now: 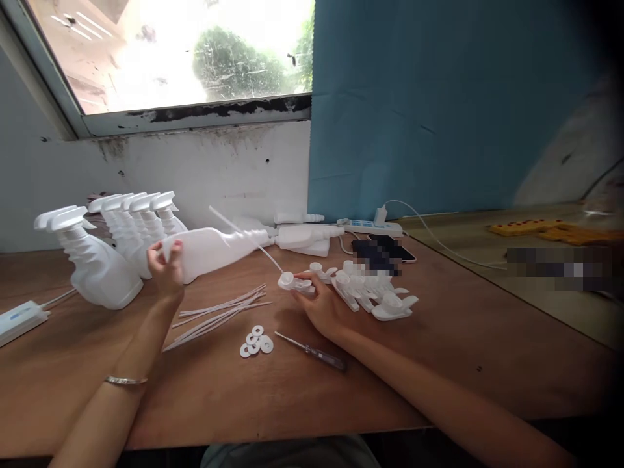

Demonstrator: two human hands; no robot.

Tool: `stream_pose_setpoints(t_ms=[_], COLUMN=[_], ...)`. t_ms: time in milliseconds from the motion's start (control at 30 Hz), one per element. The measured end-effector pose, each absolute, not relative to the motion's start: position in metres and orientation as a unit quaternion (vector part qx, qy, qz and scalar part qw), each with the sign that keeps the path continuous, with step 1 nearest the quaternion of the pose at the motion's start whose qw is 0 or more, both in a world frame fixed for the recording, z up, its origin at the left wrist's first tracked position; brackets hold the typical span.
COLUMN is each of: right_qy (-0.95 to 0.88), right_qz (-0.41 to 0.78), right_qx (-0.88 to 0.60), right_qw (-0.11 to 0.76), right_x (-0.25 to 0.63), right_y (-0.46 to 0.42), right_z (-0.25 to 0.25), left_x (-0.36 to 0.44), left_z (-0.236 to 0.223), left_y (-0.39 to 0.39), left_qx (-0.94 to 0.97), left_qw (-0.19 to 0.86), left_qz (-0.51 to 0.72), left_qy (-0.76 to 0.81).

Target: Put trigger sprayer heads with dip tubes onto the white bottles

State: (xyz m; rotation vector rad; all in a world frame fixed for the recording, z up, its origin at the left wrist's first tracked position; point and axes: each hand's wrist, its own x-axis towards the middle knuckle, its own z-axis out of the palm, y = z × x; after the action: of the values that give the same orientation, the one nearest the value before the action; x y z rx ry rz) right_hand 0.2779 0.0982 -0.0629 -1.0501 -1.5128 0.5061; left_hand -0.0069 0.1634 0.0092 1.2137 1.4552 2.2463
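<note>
My left hand (166, 270) is closed round the base of a white plastic bottle (209, 250) that lies tilted over the wooden table (439, 364). My right hand (322, 302) grips a white spray head (292, 283) whose thin dip tube (244, 237) slants up across the bottle. Just right of that hand lies a heap of white spray heads (375, 292). Between my arms lie loose white dip tubes (219, 315), several white washers (256, 341) and a small screwdriver (314, 351).
Several assembled spray bottles (117, 247) lean in a row at the left, against the wall. More bottles (302, 235), a white power strip (373, 226) and a phone (385, 250) lie at the back. A white adapter (19, 318) sits at the left edge. Yellow items (536, 227) lie far right.
</note>
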Motion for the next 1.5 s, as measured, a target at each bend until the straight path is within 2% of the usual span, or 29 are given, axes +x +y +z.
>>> stream_pose_setpoints(t_ms=[133,433,767,1067,1500], right_qy=[-0.636,-0.636,-0.652,-0.647,-0.651], right_qz=[0.192,0.189,0.175,0.145,0.153], right_qx=[-0.457,-0.478,-0.488,-0.478,-0.504], right_qw=[0.592,0.575,0.553,0.577,0.546], right_x=[0.279,0.275,0.278,0.277,0.279], right_y=[0.102,0.100,0.104,0.102,0.103], right_z=[-0.065,-0.065,-0.071,-0.067,-0.072], left_x=[-0.049,-0.079,-0.084,-0.097,-0.100], left_z=[0.021,0.013,0.014,0.017,0.015], left_y=[0.144,0.128,0.128,0.123,0.124], left_qx=[0.331,0.237,0.237,0.213,0.226], left_qw=[0.058,0.073,0.087,0.087,0.076], left_qz=[0.805,0.836,0.842,0.852,0.877], left_qy=[0.489,0.489,0.476,0.470,0.417])
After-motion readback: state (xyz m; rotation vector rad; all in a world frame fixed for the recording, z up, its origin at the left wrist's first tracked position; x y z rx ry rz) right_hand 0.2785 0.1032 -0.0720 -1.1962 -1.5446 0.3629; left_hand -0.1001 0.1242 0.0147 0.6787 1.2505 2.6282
